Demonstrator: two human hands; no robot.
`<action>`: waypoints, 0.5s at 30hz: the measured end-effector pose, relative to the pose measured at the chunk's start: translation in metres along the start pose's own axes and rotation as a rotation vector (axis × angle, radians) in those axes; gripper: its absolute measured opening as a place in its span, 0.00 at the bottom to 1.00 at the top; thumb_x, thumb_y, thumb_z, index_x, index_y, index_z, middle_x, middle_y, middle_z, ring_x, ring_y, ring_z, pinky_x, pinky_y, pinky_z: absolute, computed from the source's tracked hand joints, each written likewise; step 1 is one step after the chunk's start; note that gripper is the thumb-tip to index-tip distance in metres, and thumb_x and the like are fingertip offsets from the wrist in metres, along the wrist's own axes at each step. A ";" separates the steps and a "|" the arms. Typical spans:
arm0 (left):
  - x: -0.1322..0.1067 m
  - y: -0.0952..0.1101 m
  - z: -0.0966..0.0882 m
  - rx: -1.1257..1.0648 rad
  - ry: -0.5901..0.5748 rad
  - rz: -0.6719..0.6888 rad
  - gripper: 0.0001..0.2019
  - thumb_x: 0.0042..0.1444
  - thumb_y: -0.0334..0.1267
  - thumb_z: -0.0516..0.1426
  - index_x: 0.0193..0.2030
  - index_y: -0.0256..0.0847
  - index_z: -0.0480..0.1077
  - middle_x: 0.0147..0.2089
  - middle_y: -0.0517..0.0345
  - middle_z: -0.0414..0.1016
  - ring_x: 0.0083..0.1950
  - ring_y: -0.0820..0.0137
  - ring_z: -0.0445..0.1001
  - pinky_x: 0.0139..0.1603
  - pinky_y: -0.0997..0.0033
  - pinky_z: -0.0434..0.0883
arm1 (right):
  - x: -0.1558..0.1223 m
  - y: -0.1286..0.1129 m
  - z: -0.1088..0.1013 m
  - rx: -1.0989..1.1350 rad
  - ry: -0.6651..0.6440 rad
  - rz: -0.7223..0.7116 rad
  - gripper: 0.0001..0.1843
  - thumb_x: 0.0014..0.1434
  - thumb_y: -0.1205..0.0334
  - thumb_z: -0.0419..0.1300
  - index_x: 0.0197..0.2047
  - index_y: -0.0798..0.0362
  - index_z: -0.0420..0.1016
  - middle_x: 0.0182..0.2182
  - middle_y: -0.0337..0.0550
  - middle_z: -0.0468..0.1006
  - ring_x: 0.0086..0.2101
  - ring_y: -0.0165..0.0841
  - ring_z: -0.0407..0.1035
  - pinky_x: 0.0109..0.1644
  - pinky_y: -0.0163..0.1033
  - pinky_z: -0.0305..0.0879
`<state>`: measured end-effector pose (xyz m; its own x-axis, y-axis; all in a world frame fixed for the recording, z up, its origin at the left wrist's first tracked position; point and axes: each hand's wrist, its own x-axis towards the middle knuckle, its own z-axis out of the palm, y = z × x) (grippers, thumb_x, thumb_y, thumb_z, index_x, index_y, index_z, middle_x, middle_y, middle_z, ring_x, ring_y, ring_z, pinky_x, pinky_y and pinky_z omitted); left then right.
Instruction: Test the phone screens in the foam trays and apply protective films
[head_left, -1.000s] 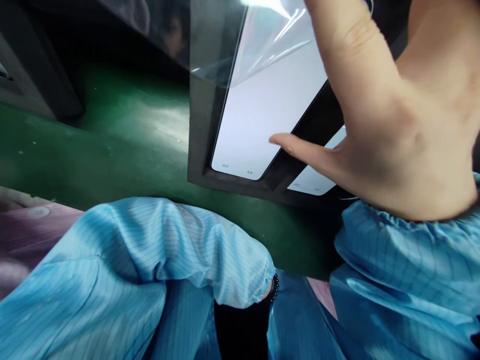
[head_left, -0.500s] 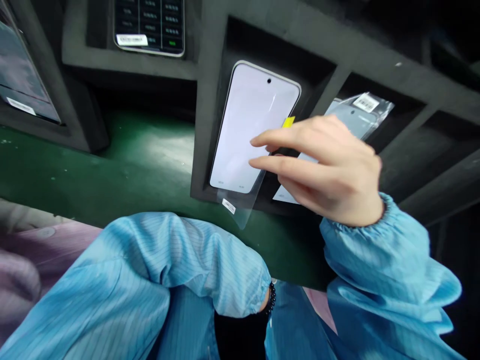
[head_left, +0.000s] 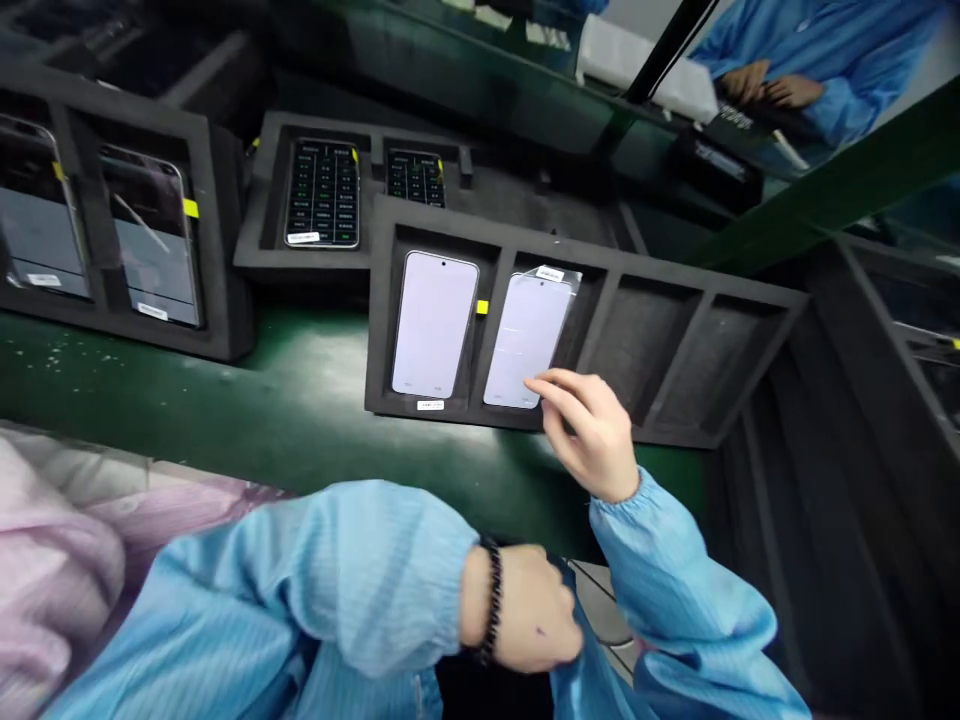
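Note:
My right hand (head_left: 592, 430) is at the lower right edge of a phone (head_left: 525, 340) with a lit white screen. Its fingers are loosely bent and apart, and I cannot tell whether the fingertips touch the phone. Clear film with a barcode label shows at that phone's top. To the left, a second white-lit phone (head_left: 435, 325) lies in its own compartment of the black foam tray (head_left: 442, 223), with a yellow tab beside it and a label below. My left hand (head_left: 529, 610), wearing a dark beaded bracelet, is curled closed low at my lap; its fingertips are hidden.
Behind stands another foam tray (head_left: 259, 225) with two phones showing dark menu grids. A tray (head_left: 225, 290) at left holds two more phones. More dark trays are stacked at right. Green worktop (head_left: 315, 380) lies in front. Across the bench are a co-worker's hands (head_left: 772, 85).
My view has widened and the tray looks farther away. My right hand has gone from above the left white-lit phone to the right one's lower edge. My left hand has come into view.

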<state>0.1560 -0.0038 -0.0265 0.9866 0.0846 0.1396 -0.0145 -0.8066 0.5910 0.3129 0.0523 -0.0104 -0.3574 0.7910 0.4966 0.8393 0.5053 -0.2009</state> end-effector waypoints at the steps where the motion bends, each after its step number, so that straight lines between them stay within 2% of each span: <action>1: -0.004 -0.003 -0.009 -0.013 0.059 0.047 0.09 0.68 0.41 0.54 0.42 0.42 0.74 0.36 0.57 0.78 0.34 0.72 0.75 0.35 0.70 0.74 | -0.003 0.000 0.002 -0.006 0.012 0.031 0.16 0.65 0.73 0.56 0.53 0.49 0.75 0.44 0.46 0.80 0.40 0.36 0.72 0.43 0.44 0.66; 2: -0.010 -0.009 -0.018 -0.052 0.173 0.054 0.09 0.68 0.38 0.52 0.42 0.42 0.74 0.36 0.57 0.79 0.35 0.71 0.76 0.36 0.70 0.74 | -0.003 -0.001 0.004 -0.017 0.017 0.060 0.14 0.66 0.71 0.56 0.51 0.49 0.76 0.42 0.45 0.80 0.40 0.37 0.72 0.44 0.45 0.65; 4: -0.028 -0.022 -0.028 -0.181 0.573 -0.097 0.12 0.68 0.33 0.49 0.47 0.43 0.74 0.41 0.56 0.80 0.42 0.71 0.78 0.44 0.71 0.74 | 0.008 -0.003 0.007 -0.040 0.022 0.102 0.11 0.67 0.65 0.57 0.50 0.50 0.77 0.40 0.45 0.80 0.40 0.38 0.70 0.45 0.46 0.64; 6: -0.050 -0.038 -0.025 -0.213 1.079 -0.461 0.10 0.67 0.34 0.52 0.41 0.45 0.75 0.34 0.62 0.78 0.35 0.74 0.77 0.40 0.74 0.73 | 0.032 -0.006 0.011 -0.060 0.006 0.110 0.12 0.68 0.61 0.56 0.52 0.50 0.77 0.41 0.46 0.79 0.42 0.40 0.68 0.45 0.47 0.63; 7: -0.060 -0.046 -0.020 -0.176 1.233 -0.565 0.10 0.67 0.34 0.52 0.40 0.44 0.75 0.33 0.61 0.76 0.35 0.74 0.75 0.40 0.74 0.72 | 0.046 -0.009 0.013 -0.079 -0.016 0.103 0.14 0.69 0.60 0.55 0.53 0.50 0.77 0.42 0.48 0.78 0.43 0.41 0.68 0.46 0.47 0.62; 9: -0.079 -0.060 -0.006 -0.124 1.393 -0.679 0.09 0.67 0.34 0.51 0.40 0.42 0.74 0.33 0.60 0.75 0.34 0.73 0.74 0.40 0.73 0.71 | 0.077 -0.014 0.020 -0.158 -0.070 0.078 0.14 0.69 0.59 0.53 0.52 0.52 0.76 0.45 0.52 0.76 0.46 0.45 0.66 0.47 0.49 0.60; 11: -0.094 -0.071 0.006 -0.092 1.461 -0.753 0.09 0.67 0.35 0.52 0.40 0.41 0.73 0.33 0.60 0.73 0.35 0.72 0.73 0.39 0.72 0.70 | 0.102 -0.019 0.028 -0.241 -0.123 0.087 0.13 0.68 0.62 0.52 0.46 0.57 0.76 0.47 0.58 0.75 0.48 0.49 0.64 0.48 0.52 0.58; 13: -0.104 -0.078 0.009 -0.067 1.509 -0.805 0.08 0.65 0.35 0.52 0.41 0.41 0.73 0.36 0.59 0.74 0.38 0.71 0.73 0.41 0.71 0.70 | 0.117 -0.023 0.036 -0.259 -0.182 0.108 0.11 0.67 0.67 0.51 0.41 0.59 0.75 0.46 0.62 0.74 0.48 0.50 0.63 0.49 0.53 0.57; 15: -0.111 -0.084 0.005 -0.053 1.554 -0.834 0.08 0.62 0.35 0.54 0.46 0.41 0.72 0.44 0.55 0.74 0.45 0.69 0.73 0.47 0.69 0.70 | 0.120 -0.028 0.038 -0.229 -0.225 0.110 0.11 0.66 0.70 0.50 0.41 0.59 0.74 0.44 0.61 0.74 0.46 0.49 0.64 0.48 0.52 0.56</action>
<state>0.0488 0.0519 -0.0960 -0.3192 0.8793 0.3535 0.3306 -0.2462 0.9111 0.2309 0.1464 0.0229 -0.3200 0.9057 0.2781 0.9389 0.3425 -0.0350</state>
